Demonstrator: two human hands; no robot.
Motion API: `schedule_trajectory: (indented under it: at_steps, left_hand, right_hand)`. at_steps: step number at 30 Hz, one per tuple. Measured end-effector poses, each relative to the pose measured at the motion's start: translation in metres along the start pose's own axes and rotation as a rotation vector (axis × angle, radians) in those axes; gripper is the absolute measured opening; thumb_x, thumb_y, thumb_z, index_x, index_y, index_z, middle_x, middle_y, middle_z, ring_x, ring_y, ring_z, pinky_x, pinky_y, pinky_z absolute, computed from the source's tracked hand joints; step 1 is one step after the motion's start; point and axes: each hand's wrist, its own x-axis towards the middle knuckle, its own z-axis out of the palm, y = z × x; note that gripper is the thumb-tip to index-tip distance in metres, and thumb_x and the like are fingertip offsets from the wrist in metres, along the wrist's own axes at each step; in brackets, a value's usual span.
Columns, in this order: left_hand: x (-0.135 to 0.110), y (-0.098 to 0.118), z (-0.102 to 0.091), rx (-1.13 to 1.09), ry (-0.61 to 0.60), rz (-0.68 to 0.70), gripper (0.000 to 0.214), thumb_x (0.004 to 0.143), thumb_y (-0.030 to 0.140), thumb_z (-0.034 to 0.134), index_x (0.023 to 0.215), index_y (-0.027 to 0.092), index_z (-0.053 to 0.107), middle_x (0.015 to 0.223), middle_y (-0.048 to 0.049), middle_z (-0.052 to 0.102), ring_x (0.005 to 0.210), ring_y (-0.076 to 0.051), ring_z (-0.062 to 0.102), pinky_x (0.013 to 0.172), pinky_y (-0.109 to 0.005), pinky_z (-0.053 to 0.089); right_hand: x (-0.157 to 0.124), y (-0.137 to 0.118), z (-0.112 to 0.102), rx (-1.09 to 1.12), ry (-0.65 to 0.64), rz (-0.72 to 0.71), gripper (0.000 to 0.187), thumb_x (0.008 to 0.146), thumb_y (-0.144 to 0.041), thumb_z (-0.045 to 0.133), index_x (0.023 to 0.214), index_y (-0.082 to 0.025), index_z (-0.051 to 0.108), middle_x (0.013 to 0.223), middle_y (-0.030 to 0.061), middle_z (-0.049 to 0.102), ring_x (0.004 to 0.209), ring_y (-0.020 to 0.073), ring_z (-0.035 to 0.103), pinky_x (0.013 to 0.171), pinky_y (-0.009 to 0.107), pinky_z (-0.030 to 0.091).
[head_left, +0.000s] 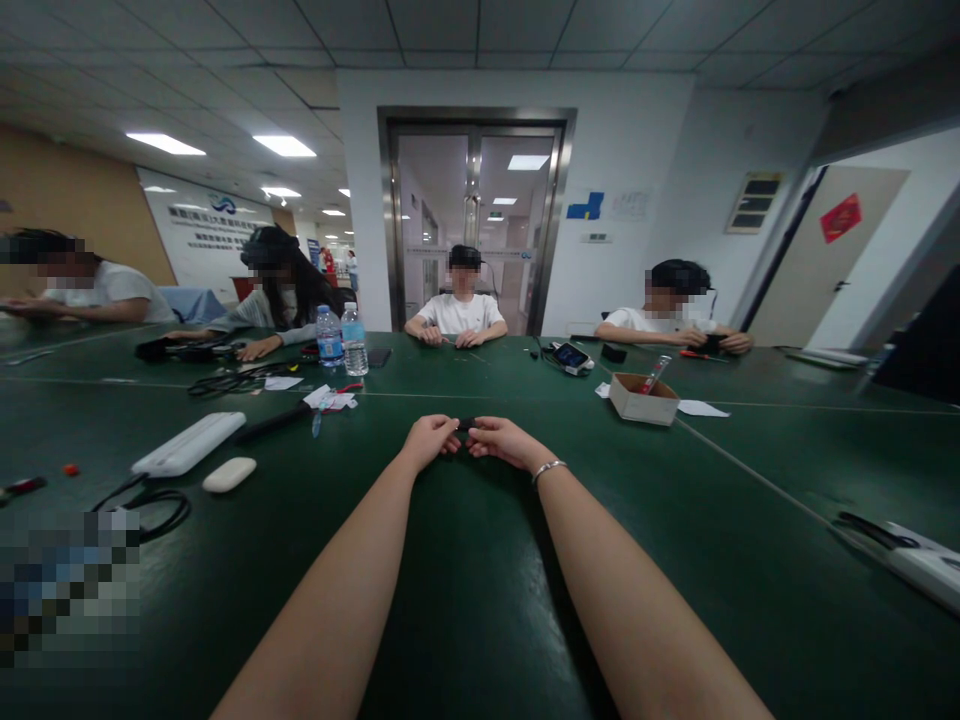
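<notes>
Both my arms reach straight out over a dark green table (480, 600). My left hand (430, 440) and my right hand (504, 441) meet at the middle of the table, fingers curled. Between their fingertips they pinch a small black object (466, 425), too small to name. A thin bracelet (548, 468) circles my right wrist.
A white power strip (189, 443) and a white oval case (229, 474) lie to the left, with a black cable (150, 500). Two water bottles (341, 340) stand further back. An open cardboard box (643, 398) sits to the right. Several people sit around the far side.
</notes>
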Motion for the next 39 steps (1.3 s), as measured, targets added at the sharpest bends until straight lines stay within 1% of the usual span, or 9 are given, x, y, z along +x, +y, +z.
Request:
schedule_trajectory:
  at_steps: [7,12,17,22,28,35,39]
  left_hand:
    - [0.0035,-0.0049,-0.0009,0.003,-0.033,0.029,0.028,0.079,0.04,0.05,0.077,0.013,0.058,0.061,-0.0041,0.062,0.05,-0.011,0.056,0.048,-0.021,0.04]
    - [0.0034,-0.0045,-0.0013,0.014,-0.047,0.03,0.027,0.08,0.038,0.048,0.078,0.013,0.058,0.062,-0.0047,0.062,0.051,-0.011,0.056,0.048,-0.02,0.039]
    - [0.004,-0.0046,-0.0013,0.009,-0.05,0.026,0.03,0.079,0.041,0.049,0.076,0.013,0.057,0.061,-0.0045,0.062,0.05,-0.011,0.055,0.047,-0.02,0.039]
    - [0.004,-0.0042,-0.0015,0.012,-0.055,0.025,0.032,0.08,0.042,0.048,0.076,0.012,0.057,0.06,-0.0045,0.061,0.05,-0.011,0.055,0.048,-0.021,0.04]
    - [0.0048,-0.0053,-0.0018,0.016,-0.061,0.019,0.035,0.08,0.045,0.048,0.077,0.012,0.058,0.059,-0.0046,0.061,0.05,-0.011,0.055,0.049,-0.022,0.04]
    - [0.0087,-0.0079,-0.0008,0.026,-0.055,-0.014,0.045,0.081,0.053,0.041,0.07,0.012,0.055,0.054,-0.0045,0.059,0.045,-0.011,0.053,0.046,-0.022,0.038]
    - [0.0099,-0.0101,-0.0009,0.02,-0.055,-0.006,0.046,0.081,0.055,0.039,0.068,0.013,0.051,0.053,-0.0037,0.059,0.045,-0.011,0.052,0.046,-0.022,0.038]
  right_hand:
    - [0.0012,0.001,-0.0017,-0.016,0.008,-0.002,0.008,0.085,-0.005,0.055,0.093,-0.007,0.052,0.071,0.0079,0.062,0.056,0.0096,0.061,0.058,0.017,0.054]
    - [0.0013,0.0021,-0.0031,-0.023,-0.012,-0.016,0.01,0.084,-0.007,0.059,0.092,-0.007,0.053,0.072,0.0075,0.062,0.057,0.0091,0.061,0.06,0.017,0.054]
    - [0.0024,0.0024,-0.0035,-0.038,-0.02,-0.015,0.016,0.082,-0.012,0.063,0.093,-0.006,0.053,0.073,0.0066,0.061,0.057,0.0086,0.06,0.059,0.017,0.054]
    - [0.0022,0.0017,-0.0028,-0.035,-0.031,-0.017,0.014,0.082,-0.011,0.063,0.092,-0.007,0.054,0.072,0.0058,0.061,0.057,0.0086,0.06,0.059,0.018,0.054]
    - [0.0006,0.0003,-0.0016,-0.041,-0.024,-0.017,0.017,0.08,-0.011,0.065,0.092,-0.006,0.054,0.073,0.0067,0.061,0.059,0.0094,0.061,0.059,0.017,0.054]
    - [0.0017,0.0015,-0.0021,-0.033,-0.034,-0.025,0.014,0.081,-0.007,0.063,0.092,-0.007,0.054,0.07,0.0049,0.061,0.057,0.0082,0.06,0.058,0.016,0.054]
    - [0.0021,0.0007,-0.0015,-0.034,-0.026,-0.01,0.015,0.082,-0.009,0.063,0.094,-0.007,0.054,0.071,0.0057,0.061,0.055,0.0082,0.06,0.058,0.016,0.054]
